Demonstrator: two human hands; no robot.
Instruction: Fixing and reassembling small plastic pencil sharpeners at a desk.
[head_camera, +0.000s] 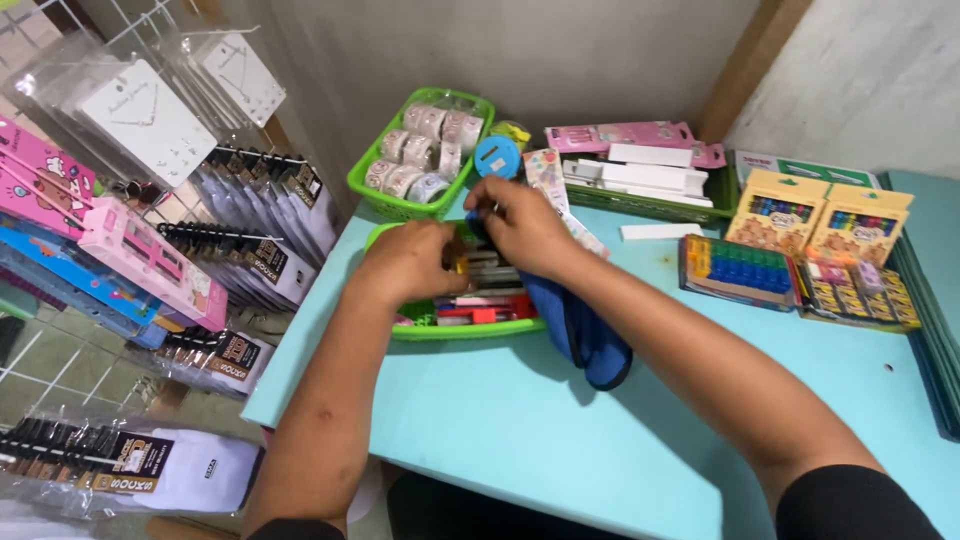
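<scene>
A blue pouch (580, 325) is lying on the light-blue bench (560, 440), its top end reaching into a green tray (470, 328) of pens. The right hand (520, 222) is pinching that top end with closed fingers. The left hand (408, 262) is curling over the tray, fingers closed; what it is gripping cannot be told. A green basket (375, 185) of tape rolls is standing behind; crayon boxes (820, 218) are lying to the right.

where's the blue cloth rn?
In the head view the blue cloth lies mid-table under the right forearm, trailing from the right hand and beside the near green basket.
</scene>
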